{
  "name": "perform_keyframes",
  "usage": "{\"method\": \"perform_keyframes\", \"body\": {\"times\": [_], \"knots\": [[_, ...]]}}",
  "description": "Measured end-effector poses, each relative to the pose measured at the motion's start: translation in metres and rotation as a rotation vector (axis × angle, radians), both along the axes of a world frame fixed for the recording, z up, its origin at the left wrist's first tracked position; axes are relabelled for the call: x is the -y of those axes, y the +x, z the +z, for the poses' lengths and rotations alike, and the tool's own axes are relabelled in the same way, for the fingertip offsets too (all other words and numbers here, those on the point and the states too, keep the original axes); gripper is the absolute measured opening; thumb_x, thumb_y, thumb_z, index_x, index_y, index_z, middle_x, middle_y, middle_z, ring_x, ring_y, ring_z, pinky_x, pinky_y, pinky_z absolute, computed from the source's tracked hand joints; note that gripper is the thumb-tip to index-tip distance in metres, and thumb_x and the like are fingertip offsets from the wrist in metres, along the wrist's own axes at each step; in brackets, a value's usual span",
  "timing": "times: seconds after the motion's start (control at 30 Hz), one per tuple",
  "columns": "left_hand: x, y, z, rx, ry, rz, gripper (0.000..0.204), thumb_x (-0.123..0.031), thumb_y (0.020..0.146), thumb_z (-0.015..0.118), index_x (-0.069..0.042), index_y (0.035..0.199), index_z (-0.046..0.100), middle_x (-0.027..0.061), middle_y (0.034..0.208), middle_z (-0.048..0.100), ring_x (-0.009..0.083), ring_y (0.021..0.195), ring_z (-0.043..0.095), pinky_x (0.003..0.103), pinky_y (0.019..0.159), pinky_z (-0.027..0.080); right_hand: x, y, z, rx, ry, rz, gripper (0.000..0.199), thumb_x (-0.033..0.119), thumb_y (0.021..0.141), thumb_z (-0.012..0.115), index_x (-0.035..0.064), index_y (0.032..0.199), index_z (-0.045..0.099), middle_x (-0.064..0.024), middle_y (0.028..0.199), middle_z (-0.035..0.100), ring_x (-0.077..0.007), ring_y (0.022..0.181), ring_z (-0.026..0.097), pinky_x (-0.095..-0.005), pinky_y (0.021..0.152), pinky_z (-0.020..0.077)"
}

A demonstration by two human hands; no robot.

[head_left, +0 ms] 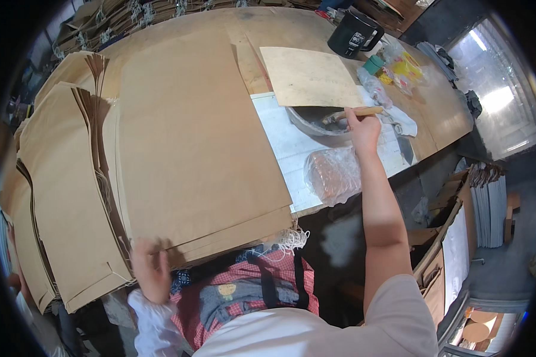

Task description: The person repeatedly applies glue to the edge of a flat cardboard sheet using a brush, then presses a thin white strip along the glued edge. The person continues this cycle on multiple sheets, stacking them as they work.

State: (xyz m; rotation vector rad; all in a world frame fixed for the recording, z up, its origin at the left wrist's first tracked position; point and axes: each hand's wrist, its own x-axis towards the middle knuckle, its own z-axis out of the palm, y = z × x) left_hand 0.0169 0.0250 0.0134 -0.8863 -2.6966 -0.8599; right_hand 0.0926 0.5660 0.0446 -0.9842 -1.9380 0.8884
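Note:
My right hand [364,128] is closed around the wooden handle of a brush [372,110]. The brush's head dips into a round grey basin [304,122], whose far part is hidden under a thin tan board [309,74]. My left hand [152,271] is smeared by motion at the near left corner of a stack of large brown paper sheets [196,131]; whether it holds anything does not show. Just nearer than the basin lies a clear plastic bag with something orange-brown inside [333,174].
Folded brown paper bundles [71,190] stand to the left of the stack. A black mug [354,34], a green-capped container [373,64] and crumpled plastic bags [406,66] sit at the far right of the table. White string [292,239] hangs at the near edge.

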Motion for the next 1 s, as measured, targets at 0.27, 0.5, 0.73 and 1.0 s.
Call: {"method": "perform_keyframes", "body": {"times": [0.27,0.5,0.73,1.0], "knots": [[0.011,0.037,-0.102,0.558,-0.961,-0.136,0.034,-0.027,0.075,0.068,-0.006,0.101,0.064,0.0139,0.097,0.065,0.0297,0.093,0.061,0.046,0.079,0.047,0.016,-0.004,0.037,-0.024,0.019,-0.022,0.032,0.025,0.08,0.072,-0.0059,0.076,0.064,-0.0068,0.058,0.062,-0.0121,0.049,0.056,-0.0283,0.05,0.0439],[0.032,0.027,-0.157,-0.17,-0.41,-0.177,0.03,-0.019,0.082,0.056,-0.006,0.108,0.065,0.0149,0.115,0.062,0.0345,0.107,0.058,0.051,0.092,0.045,0.003,-0.008,0.035,0.456,0.336,-0.115,0.048,0.04,0.079,0.066,-0.0075,0.081,0.064,-0.022,0.07,0.065,-0.0371,0.071,0.065,-0.0408,0.068,0.05],[0.042,0.05,-0.071,0.046,-0.134,-0.208,0.014,-0.008,0.068,0.059,-0.005,0.079,0.066,0.0091,0.079,0.062,0.0278,0.086,0.059,0.039,0.071,0.047,0.17,0.021,0.05,-0.346,-0.23,0.241,0.01,0.007,0.083,0.064,0.003,0.09,0.058,-0.0004,0.078,0.054,-0.0036,0.058,0.043,-0.0171,0.051,0.0317],[0.049,0.048,0.012,0.21,-0.183,-0.085,0.01,-0.002,0.072,0.062,-0.002,0.081,0.058,0.0129,0.088,0.061,0.0297,0.068,0.057,0.038,0.061,0.045,0.321,-0.036,0.024,0.083,0.05,1.204,0.02,0.001,0.077,0.07,-0.0013,0.097,0.067,-0.0092,0.077,0.063,-0.0172,0.063,0.058,-0.0266,0.058,0.0449]]}}
